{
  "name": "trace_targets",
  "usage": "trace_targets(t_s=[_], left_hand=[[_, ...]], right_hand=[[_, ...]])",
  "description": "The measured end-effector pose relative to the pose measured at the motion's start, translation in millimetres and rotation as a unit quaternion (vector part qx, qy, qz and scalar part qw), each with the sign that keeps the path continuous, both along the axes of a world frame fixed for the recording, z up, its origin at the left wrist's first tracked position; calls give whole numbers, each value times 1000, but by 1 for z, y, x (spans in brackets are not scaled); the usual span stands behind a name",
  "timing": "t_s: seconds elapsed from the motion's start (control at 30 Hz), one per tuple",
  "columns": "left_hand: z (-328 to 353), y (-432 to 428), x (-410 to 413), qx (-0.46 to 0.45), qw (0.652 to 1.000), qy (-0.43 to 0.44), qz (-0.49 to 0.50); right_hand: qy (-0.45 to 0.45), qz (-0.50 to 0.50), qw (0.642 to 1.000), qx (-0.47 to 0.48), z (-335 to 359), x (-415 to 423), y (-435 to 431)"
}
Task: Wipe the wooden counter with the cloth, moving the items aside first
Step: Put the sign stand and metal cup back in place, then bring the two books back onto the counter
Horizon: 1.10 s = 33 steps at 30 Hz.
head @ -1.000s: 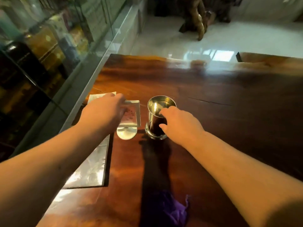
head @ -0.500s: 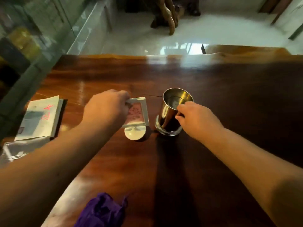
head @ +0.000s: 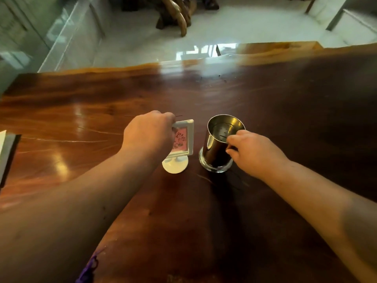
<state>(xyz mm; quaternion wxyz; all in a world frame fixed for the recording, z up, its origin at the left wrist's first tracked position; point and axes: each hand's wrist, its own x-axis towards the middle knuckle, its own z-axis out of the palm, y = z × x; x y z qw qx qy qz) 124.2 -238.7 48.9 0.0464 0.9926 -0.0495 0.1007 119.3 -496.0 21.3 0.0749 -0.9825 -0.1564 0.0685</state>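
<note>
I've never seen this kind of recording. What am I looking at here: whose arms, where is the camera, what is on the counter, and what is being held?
No machine here: a person wears a wide-angle camera on the head, looking down at their own bare arms. The left hand grips a small white framed sign on a round foot. The right hand pinches the rim of a steel cup. Both stand on the glossy wooden counter. A scrap of purple cloth shows at the bottom edge, and papers lie far left.
</note>
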Motion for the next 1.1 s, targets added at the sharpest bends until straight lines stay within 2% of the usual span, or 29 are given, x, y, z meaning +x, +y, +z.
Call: trace_targets(t_s=[0.2,0.3,0.4,0.57,0.77,0.93,1.1], left_hand=[[-4,-8,-3,-16,999,25,22],[-1,6,-12,-43,997,54,26],[3,50,-26,-74,996,29,35],[18,173,-63,-26,994,-10,103],[31,348,-126,35,983,25,179],[10,466,-186,30,962,70,263],[-38,540,-222,-1,946,116,302]], right_hand=[[-8,0,999,-38,14,-8,1],[-92,-43,994,-34,40,-11,7],[-160,-57,985,42,75,-10,44],[-127,53,981,136,92,-13,196],[-42,176,974,137,64,-26,395],[-31,204,970,128,28,-43,524],[-1,167,982,92,-22,-49,621]])
